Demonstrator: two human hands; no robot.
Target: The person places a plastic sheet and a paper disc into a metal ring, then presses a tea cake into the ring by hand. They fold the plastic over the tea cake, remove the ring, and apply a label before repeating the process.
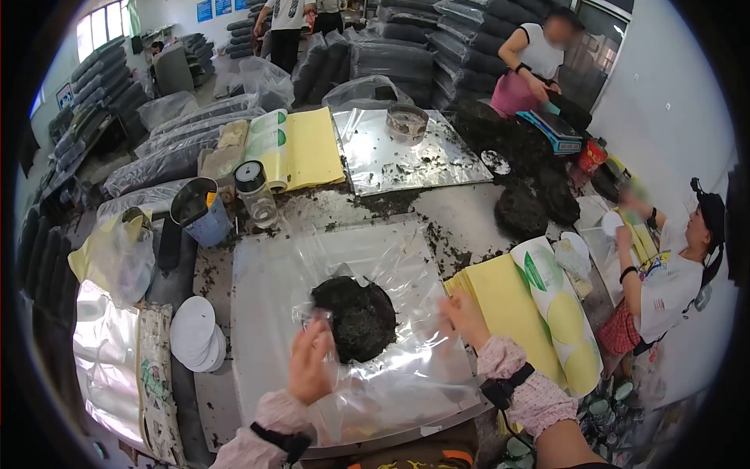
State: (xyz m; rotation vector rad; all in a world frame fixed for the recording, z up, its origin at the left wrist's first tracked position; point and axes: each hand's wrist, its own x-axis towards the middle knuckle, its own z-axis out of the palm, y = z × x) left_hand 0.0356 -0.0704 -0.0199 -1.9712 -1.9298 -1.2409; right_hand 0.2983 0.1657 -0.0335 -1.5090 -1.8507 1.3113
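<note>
A round black cake of flaky, leaf-like material (355, 319) lies on a stack of clear plastic sheets (273, 273) in front of me. My left hand (311, 363) is at the cake's lower left edge, its fingers stretched out and slightly blurred. Over the right side of the sheets, my right hand (466, 319) is held apart from the cake, fingers extended beside a stack of yellow paper (500, 305). Neither hand grips anything visible. Wrinkled film rises around the cake.
White paper discs (194, 332) lie at left. Behind stand a blue bucket (201, 223), a lidded jar (258, 199) and a metal sheet (414, 160) bearing a ring (406, 123). More black cakes (521, 213) sit at right. People work at right (668, 270) and behind (543, 55).
</note>
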